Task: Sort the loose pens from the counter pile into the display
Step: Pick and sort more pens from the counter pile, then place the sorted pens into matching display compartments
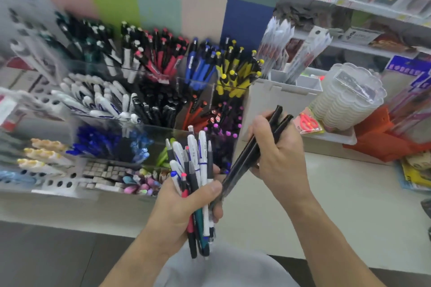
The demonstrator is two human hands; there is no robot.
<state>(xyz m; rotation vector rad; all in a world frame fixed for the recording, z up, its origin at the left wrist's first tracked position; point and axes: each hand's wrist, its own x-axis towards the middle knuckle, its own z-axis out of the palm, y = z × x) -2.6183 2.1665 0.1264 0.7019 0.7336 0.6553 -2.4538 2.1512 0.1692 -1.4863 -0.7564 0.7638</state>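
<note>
My left hand (pixel 179 207) grips a mixed bundle of pens (pixel 198 170), white, grey, black and red ones, standing upright above the counter's front edge. My right hand (pixel 279 158) holds two long black pens (pixel 247 154) that slant from upper right down to lower left, their lower ends reaching the bundle by my left thumb. Behind both hands stands the tiered clear pen display (pixel 198 89), its compartments filled by colour: black, red, blue, yellow, white and purple pens.
A white bin (pixel 279 93) with packaged pens stands right of the display. A stack of clear plastic containers (pixel 347 98) and an orange stand (pixel 382 142) sit further right. Shelves of goods line the back right. The pale counter (pixel 349 205) stretches under my right arm.
</note>
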